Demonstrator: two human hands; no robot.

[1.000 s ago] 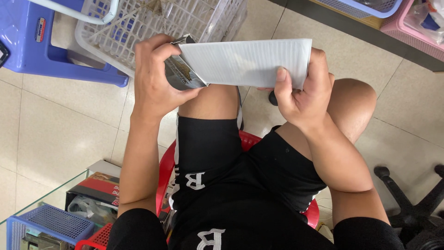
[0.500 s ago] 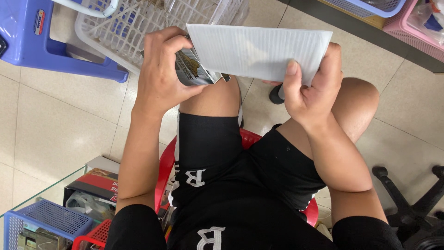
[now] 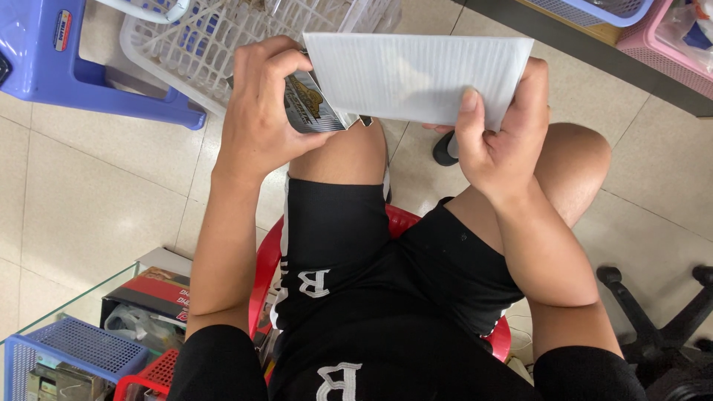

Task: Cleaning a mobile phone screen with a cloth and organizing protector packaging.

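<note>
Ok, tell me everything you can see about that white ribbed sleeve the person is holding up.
The white ribbed sleeve is a flat, rectangular, translucent white piece with fine horizontal ridges, plastic by the look of it. It is held over the knees, slightly tilted. The right hand pinches its right end, thumb on the front. At its left end the left hand holds a glossy printed pack, silver and gold, whose end meets or enters the sleeve. A white basket sits behind.

A white plastic basket (image 3: 186,52) stands on the tiled floor (image 3: 89,200) beside a blue stool (image 3: 52,67). A red stool (image 3: 401,223) sits under the person. At lower left a blue basket (image 3: 67,356) adjoins a small red one (image 3: 148,382).
</note>
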